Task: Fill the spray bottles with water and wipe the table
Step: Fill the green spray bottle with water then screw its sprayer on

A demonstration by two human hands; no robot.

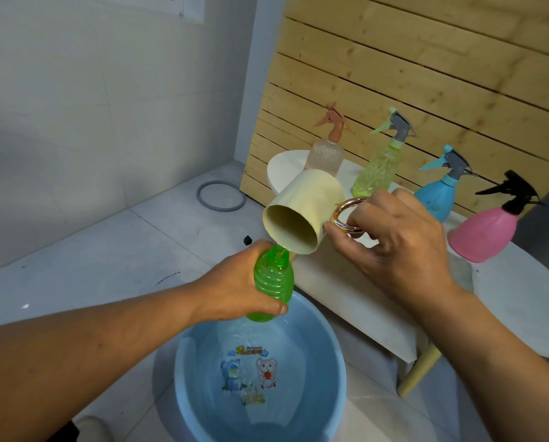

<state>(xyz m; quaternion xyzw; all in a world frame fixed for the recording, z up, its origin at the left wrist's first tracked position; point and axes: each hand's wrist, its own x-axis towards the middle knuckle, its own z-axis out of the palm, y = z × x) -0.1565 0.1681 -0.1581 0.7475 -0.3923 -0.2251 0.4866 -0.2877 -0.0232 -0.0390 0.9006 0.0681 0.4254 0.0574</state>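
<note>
My left hand [234, 287] grips a green ribbed bottle [273, 282] with no spray head, held over a blue basin [327, 352] that holds water. My right hand [397, 240] pinches the gold ring handle of a cream cup [301, 212], tipped so its rim touches the bottle's open neck. A thin stream runs from the cup into the neck. On the white table [356, 301] stand several spray bottles with heads on: a clear one with an orange head [325, 151], a yellow-green one [378, 167], a blue one [435, 194] and a pink one [483, 234].
A slatted wooden panel [394, 74] backs the table. A grey ring [221, 196] and a small black object [247, 240] lie on the pale tiled floor to the left. The table's yellow leg [419, 371] stands right of the basin.
</note>
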